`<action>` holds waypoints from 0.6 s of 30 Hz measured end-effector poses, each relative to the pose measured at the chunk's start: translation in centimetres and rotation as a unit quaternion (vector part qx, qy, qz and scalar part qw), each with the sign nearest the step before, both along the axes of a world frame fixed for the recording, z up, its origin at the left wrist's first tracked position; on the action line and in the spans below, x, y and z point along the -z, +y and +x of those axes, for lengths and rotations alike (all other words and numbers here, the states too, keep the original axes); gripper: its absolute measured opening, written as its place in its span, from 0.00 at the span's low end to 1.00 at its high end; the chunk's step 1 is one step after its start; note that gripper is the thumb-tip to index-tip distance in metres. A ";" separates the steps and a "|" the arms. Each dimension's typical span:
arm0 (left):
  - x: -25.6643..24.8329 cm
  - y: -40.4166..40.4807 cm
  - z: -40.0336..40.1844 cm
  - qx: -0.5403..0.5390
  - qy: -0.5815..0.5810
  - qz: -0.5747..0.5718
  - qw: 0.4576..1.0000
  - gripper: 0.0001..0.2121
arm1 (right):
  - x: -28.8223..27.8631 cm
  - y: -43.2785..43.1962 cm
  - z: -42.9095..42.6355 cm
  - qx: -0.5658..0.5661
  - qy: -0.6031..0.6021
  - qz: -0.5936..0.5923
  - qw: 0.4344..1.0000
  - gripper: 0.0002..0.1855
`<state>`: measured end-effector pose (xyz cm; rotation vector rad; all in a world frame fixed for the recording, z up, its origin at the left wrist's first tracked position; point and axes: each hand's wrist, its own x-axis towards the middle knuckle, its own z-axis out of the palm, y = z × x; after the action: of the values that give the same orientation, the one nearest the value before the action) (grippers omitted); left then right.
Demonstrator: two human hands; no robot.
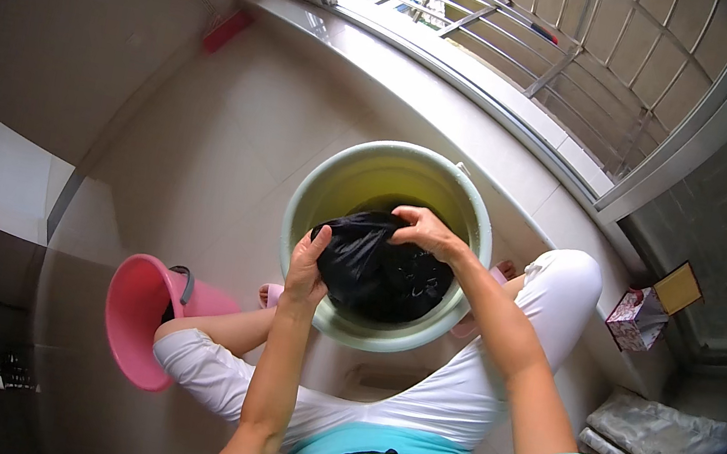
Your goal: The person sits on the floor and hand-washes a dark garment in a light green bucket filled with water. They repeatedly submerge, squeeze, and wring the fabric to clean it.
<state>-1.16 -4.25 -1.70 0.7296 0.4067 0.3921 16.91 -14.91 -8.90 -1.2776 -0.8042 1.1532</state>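
Observation:
Between my knees stands a large pale green plastic bucket (326, 170) with dark wet contents low inside it. A black cloth (359, 255) is stretched between my two hands over the bucket. My left hand (310, 265) grips its left edge near the bucket's rim, thumb upward. My right hand (426, 230) pinches the cloth's upper right part between thumb and fingers. The cloth's lower part hangs down into the bucket, where I cannot tell it apart from the dark contents.
A pink bucket (132, 318) with a grey handle stands by my left knee, something dark inside. A window ledge (428, 101) runs beyond the green bucket, below a barred window. An open patterned box (638, 318) and folded padding (660, 439) are at right. A red object (227, 31) lies in the far corner.

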 end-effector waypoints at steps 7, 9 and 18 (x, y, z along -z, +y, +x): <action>10.0 1.5 1.0 -0.022 0.033 -0.127 0.991 0.13 | -3.3 1.3 -4.0 0.070 -0.129 0.130 0.981 0.28; 13.0 1.8 1.6 -0.009 0.051 -0.083 0.995 0.12 | -4.9 0.6 -6.4 0.058 -0.367 0.069 0.926 0.24; 8.0 -2.3 3.2 -0.038 0.062 -0.149 0.986 0.11 | -2.4 1.2 -7.7 0.135 -0.580 0.089 0.798 0.13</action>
<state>2.02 -6.53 -9.73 0.4480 0.5982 0.3477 9.18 -13.75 -6.49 -1.8318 -1.4885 -0.0820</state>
